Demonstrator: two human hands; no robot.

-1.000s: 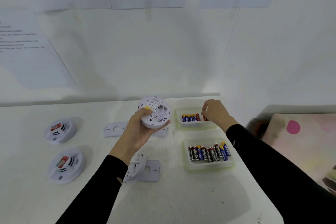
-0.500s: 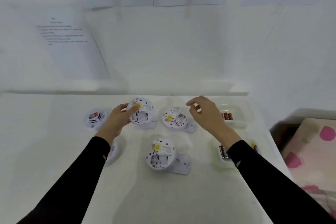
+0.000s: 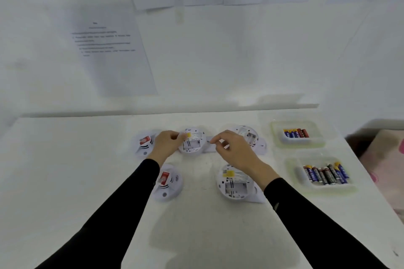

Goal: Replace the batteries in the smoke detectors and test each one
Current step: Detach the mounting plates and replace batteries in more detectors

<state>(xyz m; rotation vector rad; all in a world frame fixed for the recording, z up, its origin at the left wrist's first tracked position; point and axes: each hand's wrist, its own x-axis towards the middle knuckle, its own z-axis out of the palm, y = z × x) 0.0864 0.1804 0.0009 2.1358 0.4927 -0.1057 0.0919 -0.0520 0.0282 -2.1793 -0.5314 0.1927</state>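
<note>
Five white smoke detectors lie on the white table (image 3: 65,170). Three are back-up with open battery bays: a far-middle detector (image 3: 193,143), a far-right detector (image 3: 248,135) and a near-right detector (image 3: 235,184). Two lie face-up with red stickers, one far-left detector (image 3: 145,144) and one near-left detector (image 3: 167,182). My left hand (image 3: 165,144) grips the left edge of the far-middle detector by its yellow tab. My right hand (image 3: 232,152) hovers just to its right, fingers loosely curled, with nothing visible in it.
Two clear trays of AA batteries stand at the right, the far tray (image 3: 275,131) holding few and the near tray (image 3: 293,172) holding several. Flat mounting plates lie under the right-hand detectors. Printed sheets hang on the wall behind. A pink-spotted cloth (image 3: 384,159) lies beyond the table's right edge.
My left hand has lowered the detector it held up onto the table's far middle. My right hand has left the far battery tray and moved left toward that detector.
</note>
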